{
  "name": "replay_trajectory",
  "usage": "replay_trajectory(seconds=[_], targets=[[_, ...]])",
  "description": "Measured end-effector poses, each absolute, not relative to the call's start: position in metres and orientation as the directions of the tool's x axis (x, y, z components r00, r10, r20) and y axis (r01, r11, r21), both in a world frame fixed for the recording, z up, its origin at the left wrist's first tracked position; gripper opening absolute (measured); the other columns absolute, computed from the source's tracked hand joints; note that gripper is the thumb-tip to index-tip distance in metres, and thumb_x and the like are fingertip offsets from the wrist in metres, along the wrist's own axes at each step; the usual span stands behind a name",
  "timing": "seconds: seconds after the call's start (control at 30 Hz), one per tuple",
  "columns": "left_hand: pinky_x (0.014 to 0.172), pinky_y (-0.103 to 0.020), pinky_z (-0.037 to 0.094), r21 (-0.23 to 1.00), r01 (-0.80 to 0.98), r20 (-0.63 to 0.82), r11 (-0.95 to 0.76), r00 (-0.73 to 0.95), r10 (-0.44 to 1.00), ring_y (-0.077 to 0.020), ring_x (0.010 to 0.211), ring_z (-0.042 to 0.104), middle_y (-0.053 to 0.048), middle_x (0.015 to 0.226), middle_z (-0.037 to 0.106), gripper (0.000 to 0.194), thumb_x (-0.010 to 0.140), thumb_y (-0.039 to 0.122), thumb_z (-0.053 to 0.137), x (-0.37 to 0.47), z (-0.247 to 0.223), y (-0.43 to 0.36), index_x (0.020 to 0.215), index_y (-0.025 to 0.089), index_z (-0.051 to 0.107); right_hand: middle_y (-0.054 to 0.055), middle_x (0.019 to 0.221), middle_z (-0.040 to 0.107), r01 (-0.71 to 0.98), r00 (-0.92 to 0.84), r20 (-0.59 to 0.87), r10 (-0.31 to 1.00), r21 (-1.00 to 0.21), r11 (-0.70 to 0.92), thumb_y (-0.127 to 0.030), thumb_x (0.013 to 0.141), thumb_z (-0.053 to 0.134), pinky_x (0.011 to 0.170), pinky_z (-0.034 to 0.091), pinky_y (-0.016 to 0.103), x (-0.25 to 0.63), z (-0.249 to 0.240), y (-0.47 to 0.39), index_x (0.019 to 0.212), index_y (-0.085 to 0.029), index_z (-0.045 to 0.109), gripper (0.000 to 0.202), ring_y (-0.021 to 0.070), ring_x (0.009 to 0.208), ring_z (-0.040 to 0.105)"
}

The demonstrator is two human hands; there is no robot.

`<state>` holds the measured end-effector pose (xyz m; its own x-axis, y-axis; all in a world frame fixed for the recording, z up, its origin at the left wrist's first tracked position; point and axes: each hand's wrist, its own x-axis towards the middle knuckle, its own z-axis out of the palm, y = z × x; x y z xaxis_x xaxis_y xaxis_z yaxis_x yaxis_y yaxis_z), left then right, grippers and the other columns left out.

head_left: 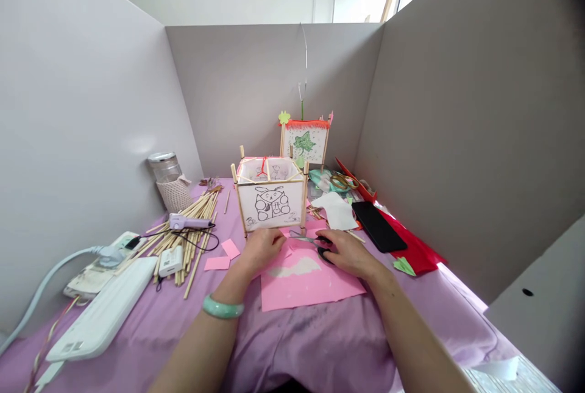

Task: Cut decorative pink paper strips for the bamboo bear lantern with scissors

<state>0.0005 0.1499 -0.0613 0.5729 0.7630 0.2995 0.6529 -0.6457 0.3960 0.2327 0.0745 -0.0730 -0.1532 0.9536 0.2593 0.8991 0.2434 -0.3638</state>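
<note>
Black-handled scissors (323,247) are in my right hand (346,251), with fingers around the handles and the blades pointing left. My left hand (265,248) is closed, its fingertips pinching a small piece of pink paper (286,249) beside the blade tips. Under both hands lies a large pink sheet (311,289) with a torn whitish patch on it. Just behind the hands stands a square lantern (272,205) of sticks and white panels, with a drawn animal figure on its front.
Wooden sticks (196,234), a purple glue gun (189,223), a jar (170,183) and a white power strip (103,311) are at left. A leaf-decorated lantern (305,143) stands behind. At right are a black phone (378,226) and red material (418,250). Grey partitions (274,76) surround the table.
</note>
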Motion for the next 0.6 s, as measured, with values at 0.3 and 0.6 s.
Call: replay_trajectory(seconds=[0.3,0.6], targets=[[0.057,-0.024,0.030,0.405,0.647,0.320,-0.646,0.562,0.763,-0.0138,0.060,0.052,-0.004,0.065,0.063,0.029,0.084,0.025,0.043,0.0007,-0.0666,0.1503,0.065,0.017,0.063,0.006,0.113,0.061,0.889,-0.158,0.265,0.951,-0.382,0.254,-0.024,0.075,0.054,0.083,0.040,0.027,0.2361,-0.0771,0.0780,0.119,-0.023,0.053,0.045,0.0199,0.100,0.056],[0.059,-0.025,0.031,0.396,0.665,0.318,-0.633,0.548,0.774,-0.0142,0.060,0.052,-0.004,0.066,0.063,0.028,0.084,0.026,0.044,-0.0007,-0.0621,0.1454,0.067,0.017,0.065,0.006,0.111,0.062,0.880,-0.166,0.272,0.948,-0.392,0.267,-0.023,0.073,0.054,0.081,0.042,0.027,0.2346,-0.0752,0.0768,0.117,-0.022,0.055,0.043,0.0201,0.098,0.057]])
